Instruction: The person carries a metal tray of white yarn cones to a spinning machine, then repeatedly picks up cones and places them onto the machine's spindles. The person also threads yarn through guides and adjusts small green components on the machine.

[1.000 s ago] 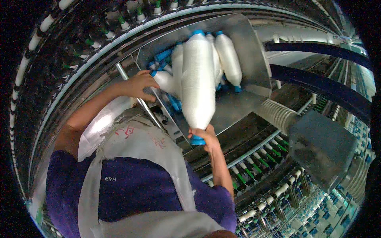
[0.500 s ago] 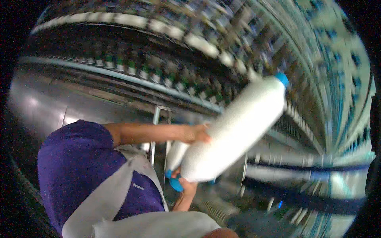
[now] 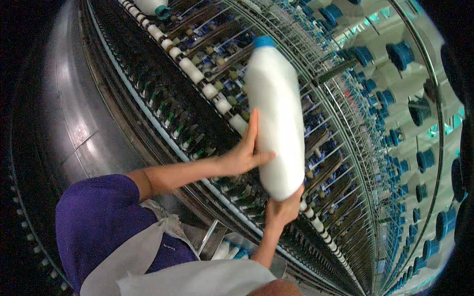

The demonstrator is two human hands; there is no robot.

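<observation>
A large white roving bobbin (image 3: pixel 276 123), wound thick with a blue end cap at its top, is held up in front of the spinning frame. It stands almost upright, leaning slightly left at the top. My left hand (image 3: pixel 242 157) rests against its left side, fingers stretched upward and thumb across the front. At the lower end, my right hand (image 3: pixel 285 209) grips the bottom of the bobbin; part of its fingers is hidden behind. Below my arms, more white bobbins with blue ends (image 3: pixel 228 250) lie in a metal-framed holder.
The spinning frame runs diagonally, with white rollers (image 3: pixel 190 70) and a row of dark spindles with green parts (image 3: pixel 168 118). White bobbins with blue ends hang (image 3: pixel 401 54) at the upper right. Another white bobbin (image 3: pixel 150 6) is at the top. A shiny metallic surface (image 3: pixel 74 118) lies left.
The bobbin has risen and turned from a slant to nearly upright, now before the frame. My right hand has come up from near the lower bobbins to its base. The view has rotated.
</observation>
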